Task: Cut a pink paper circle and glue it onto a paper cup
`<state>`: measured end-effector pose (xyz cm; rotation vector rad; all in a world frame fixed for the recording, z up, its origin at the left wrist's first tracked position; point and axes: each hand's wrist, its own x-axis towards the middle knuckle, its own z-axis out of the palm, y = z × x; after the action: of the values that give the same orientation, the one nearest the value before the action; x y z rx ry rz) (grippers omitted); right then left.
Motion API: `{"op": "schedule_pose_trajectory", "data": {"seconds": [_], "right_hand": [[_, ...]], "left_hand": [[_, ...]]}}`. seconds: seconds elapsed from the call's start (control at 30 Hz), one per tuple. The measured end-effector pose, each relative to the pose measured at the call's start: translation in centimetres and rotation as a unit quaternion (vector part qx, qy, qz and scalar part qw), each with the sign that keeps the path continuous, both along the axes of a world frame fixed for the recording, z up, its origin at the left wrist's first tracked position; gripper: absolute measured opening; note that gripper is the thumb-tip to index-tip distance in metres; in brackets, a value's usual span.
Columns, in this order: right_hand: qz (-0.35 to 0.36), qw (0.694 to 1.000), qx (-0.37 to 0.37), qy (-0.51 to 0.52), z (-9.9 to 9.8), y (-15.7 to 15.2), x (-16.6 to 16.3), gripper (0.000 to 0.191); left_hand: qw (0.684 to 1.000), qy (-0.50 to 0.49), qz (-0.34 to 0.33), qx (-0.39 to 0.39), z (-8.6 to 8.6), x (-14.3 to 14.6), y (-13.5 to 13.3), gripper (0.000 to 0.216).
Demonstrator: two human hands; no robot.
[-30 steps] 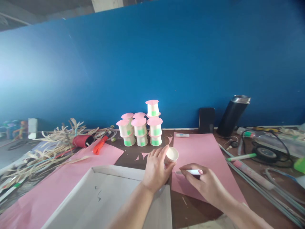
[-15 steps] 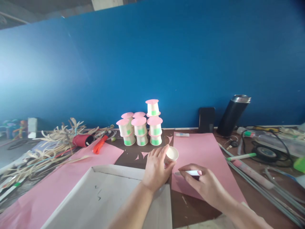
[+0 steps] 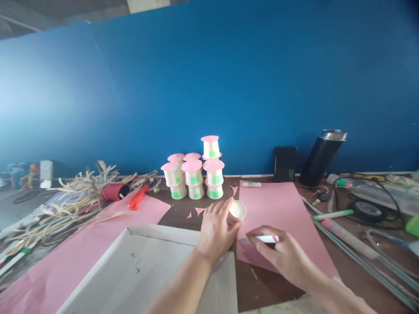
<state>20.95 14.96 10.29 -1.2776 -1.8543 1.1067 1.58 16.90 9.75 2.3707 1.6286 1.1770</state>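
Head: cup [image 3: 238, 211] in left hand [image 3: 216, 230]

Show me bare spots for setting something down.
The pink sheet on the right is bare between the white tube and the right hand. Left of the left arm, the white tray is bare except for dark marks. Crowded: pale strips, far left; grey tubes, far right.

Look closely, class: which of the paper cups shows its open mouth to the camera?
The single cup in the left hand: its pale inside is visible. The stacked cups stand narrow end up, topped with pink discs.
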Motion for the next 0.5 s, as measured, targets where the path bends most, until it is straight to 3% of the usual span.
{"op": "schedule_pose_trajectory", "data": {"seconds": [0.5], "right_hand": [[0.025,1.000,0.012,-0.008,0.09,-0.21,0.23,0.017]], "left_hand": [[1.000,0.001,0.002,0.001,0.04,0.01,0.04,0.052]]}}
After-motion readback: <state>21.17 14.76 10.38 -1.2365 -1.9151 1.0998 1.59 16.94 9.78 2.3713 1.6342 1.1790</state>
